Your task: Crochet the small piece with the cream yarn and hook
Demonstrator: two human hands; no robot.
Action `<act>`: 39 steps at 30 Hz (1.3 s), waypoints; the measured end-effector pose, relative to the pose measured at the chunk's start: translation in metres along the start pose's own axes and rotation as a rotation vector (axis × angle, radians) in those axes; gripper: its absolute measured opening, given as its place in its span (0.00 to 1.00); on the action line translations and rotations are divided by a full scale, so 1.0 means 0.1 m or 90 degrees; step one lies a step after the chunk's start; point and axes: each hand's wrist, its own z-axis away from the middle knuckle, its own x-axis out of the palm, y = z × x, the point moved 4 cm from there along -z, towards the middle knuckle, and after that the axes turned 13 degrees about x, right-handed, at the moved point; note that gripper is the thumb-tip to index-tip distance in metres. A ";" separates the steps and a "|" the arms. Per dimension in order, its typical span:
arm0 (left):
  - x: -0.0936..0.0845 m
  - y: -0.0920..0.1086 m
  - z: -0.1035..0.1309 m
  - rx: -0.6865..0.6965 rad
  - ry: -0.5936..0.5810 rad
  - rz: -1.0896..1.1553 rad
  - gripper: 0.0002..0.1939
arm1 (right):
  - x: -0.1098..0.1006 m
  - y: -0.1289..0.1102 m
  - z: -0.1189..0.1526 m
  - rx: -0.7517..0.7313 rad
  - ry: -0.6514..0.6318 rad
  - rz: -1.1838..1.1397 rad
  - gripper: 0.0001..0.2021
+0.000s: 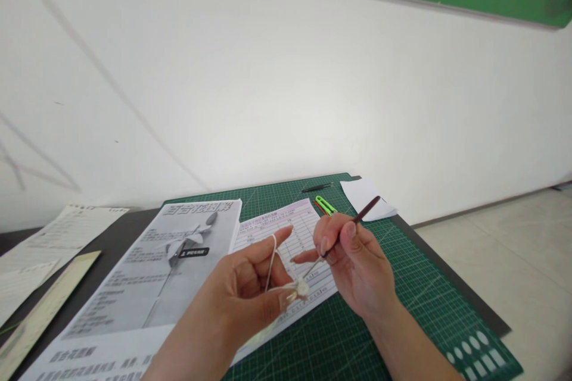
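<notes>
Gridded green mat (pixel 420 274), dark-handled hook (pixel 367 209), looped white yarn (pixel 302 287) — in hands (pixel 243 292) (pixel 364 274)

It seems an office-like craft corner: a pen (pixel 315 188) and cutter (pixel 324 205) lie on the mat (pixel 417 271), printed papers (pixel 53 244) to its left.

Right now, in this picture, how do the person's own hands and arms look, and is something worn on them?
The left hand and right hand are both bare, without gloves. No sleeve covers the visible forearms, and no ring, watch or bracelet can be seen.
</notes>
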 end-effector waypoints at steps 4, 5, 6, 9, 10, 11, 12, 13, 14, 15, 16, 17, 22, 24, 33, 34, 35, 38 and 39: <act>-0.01 -0.01 0.00 -0.004 -0.001 -0.006 0.35 | -0.01 -0.01 0.00 -0.017 -0.002 0.020 0.16; -0.01 -0.01 -0.01 -0.003 -0.002 -0.008 0.35 | -0.01 -0.02 0.00 -0.023 -0.001 0.028 0.16; -0.02 -0.01 -0.01 -0.002 -0.004 -0.010 0.35 | -0.01 -0.02 0.00 -0.028 -0.001 0.035 0.16; -0.02 -0.02 -0.01 -0.004 -0.002 -0.017 0.37 | 0.00 -0.04 0.01 -0.045 -0.002 0.056 0.16; -0.02 -0.01 -0.01 -0.002 -0.001 -0.017 0.37 | 0.00 -0.04 0.02 -0.054 -0.001 0.067 0.16; -0.01 -0.01 -0.01 -0.001 0.002 -0.017 0.37 | 0.00 -0.05 0.03 -0.064 -0.001 0.083 0.16; -0.01 -0.01 -0.01 0.000 0.004 -0.018 0.38 | 0.00 -0.06 0.04 -0.078 -0.001 0.101 0.16; -0.01 -0.01 -0.01 0.003 0.006 -0.022 0.37 | 0.00 -0.06 0.06 -0.093 -0.004 0.121 0.15; -0.01 -0.01 -0.01 0.007 0.009 -0.025 0.37 | 0.00 -0.07 0.07 -0.110 -0.006 0.137 0.15; -0.02 -0.01 -0.01 0.011 0.012 -0.030 0.37 | -0.01 -0.07 0.08 -0.125 -0.008 0.150 0.15; -0.03 -0.02 -0.02 0.013 0.014 -0.036 0.36 | -0.01 -0.08 0.10 -0.138 -0.009 0.162 0.14; -0.05 -0.03 -0.02 0.014 0.012 -0.044 0.35 | -0.01 -0.08 0.11 -0.148 -0.008 0.173 0.14; -0.11 -0.10 -0.04 0.017 -0.022 -0.092 0.17 | 0.00 -0.08 0.15 -0.185 -0.002 0.236 0.13; -0.13 -0.11 -0.05 0.025 -0.015 -0.095 0.16 | 0.02 -0.10 0.17 -0.206 0.001 0.272 0.13; -0.13 -0.09 -0.07 0.063 0.019 -0.150 0.21 | 0.10 -0.13 0.26 -0.295 -0.026 0.506 0.11; -0.13 -0.08 -0.07 0.065 0.034 -0.154 0.23 | 0.11 -0.14 0.27 -0.311 -0.033 0.532 0.11; -0.13 -0.07 -0.06 0.067 0.055 -0.156 0.26 | 0.13 -0.14 0.28 -0.328 -0.038 0.556 0.10; -0.10 -0.02 -0.04 0.072 0.128 -0.164 0.36 | 0.19 -0.13 0.31 -0.382 -0.047 0.620 0.09; -0.08 -0.01 -0.03 0.075 0.151 -0.163 0.36 | 0.21 -0.13 0.32 -0.398 -0.048 0.642 0.09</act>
